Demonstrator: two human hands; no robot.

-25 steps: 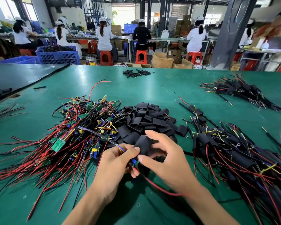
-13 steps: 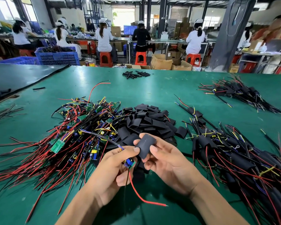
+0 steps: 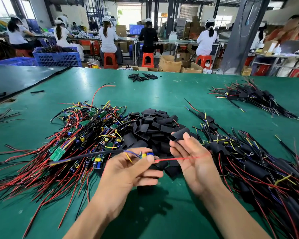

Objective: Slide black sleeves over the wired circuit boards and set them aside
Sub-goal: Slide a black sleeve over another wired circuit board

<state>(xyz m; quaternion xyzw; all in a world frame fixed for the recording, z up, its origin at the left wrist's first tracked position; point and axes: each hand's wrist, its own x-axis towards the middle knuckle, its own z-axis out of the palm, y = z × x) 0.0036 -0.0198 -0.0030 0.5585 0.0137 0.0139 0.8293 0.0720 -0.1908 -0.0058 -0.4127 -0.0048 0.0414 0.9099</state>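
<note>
One view on record: head camera, looking down at both hands over a green-topped work table (image 3: 162,94).

Item 1, left hand (image 3: 128,169): thumb and fingers pinch a small wired circuit board with a blue capacitor (image 3: 146,155). Its black cable (image 3: 86,155) trails off to the left. Its thin red wire (image 3: 178,158) runs rightward across the other hand's fingers and is blurred.

Item 2, right hand (image 3: 197,164): holds a flattened black tube sleeve (image 3: 179,134) between thumb and fingertips, just beyond the board. Sleeve and board are apart; the hands are near but not touching. Whether this hand also grips the red wire cannot be told.

Item 3, loose heap of black sleeves (image 3: 154,128): just beyond both hands.

Item 4, tangle of bare green boards with red and black leads (image 3: 76,140): left of the left hand, stock awaiting sleeves.

Item 5, heap of sleeved boards (image 3: 248,161): right of the right hand. A smaller sleeved heap (image 3: 248,97) lies well beyond it.

Status, as a judgement: a good share is done, and a comparable share remains bare. The unit in hand is at the threading stage. Its leads have yet to enter the sleeve, after which the sleeve slides over the board and the unit joins the right-hand heap.
</note>
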